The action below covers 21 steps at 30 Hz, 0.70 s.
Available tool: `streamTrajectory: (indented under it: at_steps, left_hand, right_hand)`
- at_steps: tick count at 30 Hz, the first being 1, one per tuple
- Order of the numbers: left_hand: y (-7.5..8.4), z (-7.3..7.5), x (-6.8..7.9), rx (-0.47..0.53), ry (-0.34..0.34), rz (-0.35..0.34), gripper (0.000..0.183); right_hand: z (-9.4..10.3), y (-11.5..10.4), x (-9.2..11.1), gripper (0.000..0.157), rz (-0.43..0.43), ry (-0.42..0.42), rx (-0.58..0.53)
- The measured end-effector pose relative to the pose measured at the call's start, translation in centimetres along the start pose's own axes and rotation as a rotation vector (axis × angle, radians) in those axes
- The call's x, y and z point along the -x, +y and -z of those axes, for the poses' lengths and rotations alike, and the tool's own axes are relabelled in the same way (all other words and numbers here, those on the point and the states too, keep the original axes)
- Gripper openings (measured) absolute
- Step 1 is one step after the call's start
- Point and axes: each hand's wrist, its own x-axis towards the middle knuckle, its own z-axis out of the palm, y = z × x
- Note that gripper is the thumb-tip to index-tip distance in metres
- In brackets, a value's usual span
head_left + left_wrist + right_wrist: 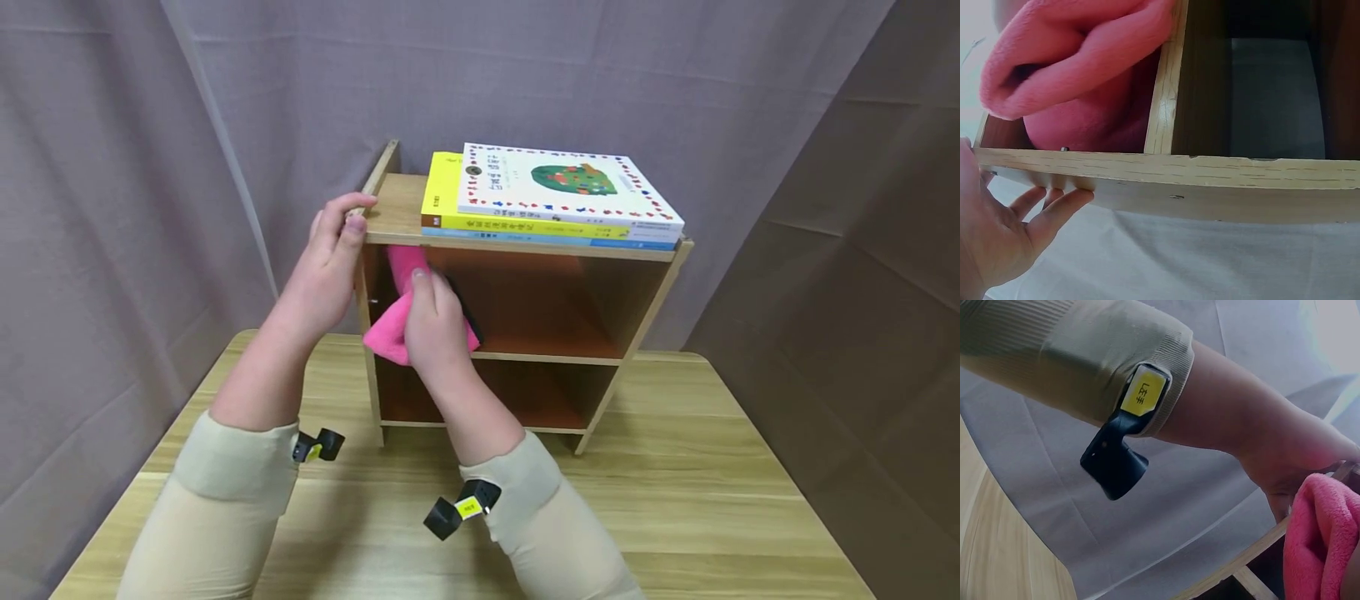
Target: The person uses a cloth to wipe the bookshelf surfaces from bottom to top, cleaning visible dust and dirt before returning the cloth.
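Observation:
A small wooden shelf stands on the table with its open compartments facing me. My left hand grips its upper left corner, thumb and index finger at the top edge. Several fingertips touch the side panel's outer face in the left wrist view. In my right hand is a fluffy pink cloth, bunched up at the left of the upper compartment. Part of the cloth reaches up under the top board. The left wrist view shows the cloth's folds close up; the right hand's fingertips are hidden.
Stacked flat on the shelf's top are a white book, a yellow book and a blue book. Grey curtain hangs close behind. The wooden table extends to both sides. Each sleeve carries a black wrist camera.

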Motion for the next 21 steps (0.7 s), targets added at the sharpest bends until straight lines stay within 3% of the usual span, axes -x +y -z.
streamTrajectory:
  at_steps: [5,12,17,21]
  left_hand:
    - [0.1,-0.1,0.0,0.006,-0.006,0.003,0.044]
    - [0.3,-0.2,0.1,0.01,-0.012,0.003,0.041]
    - [0.3,-0.1,0.1,0.008,-0.011,0.014,0.043]
    - [0.3,0.0,0.1,0.0,-0.004,0.015,0.043]
  right_hand:
    - [-0.3,-0.2,-0.4,0.037,-0.037,-0.008,-0.098]
    - [-0.9,-0.7,-0.6,0.037,-0.05,-0.063,-0.136]
    - [-1.2,-1.0,-0.9,0.042,0.0,-0.109,-0.132]
    - [-1.4,-1.0,-1.0,0.047,0.091,-0.171,-0.073]
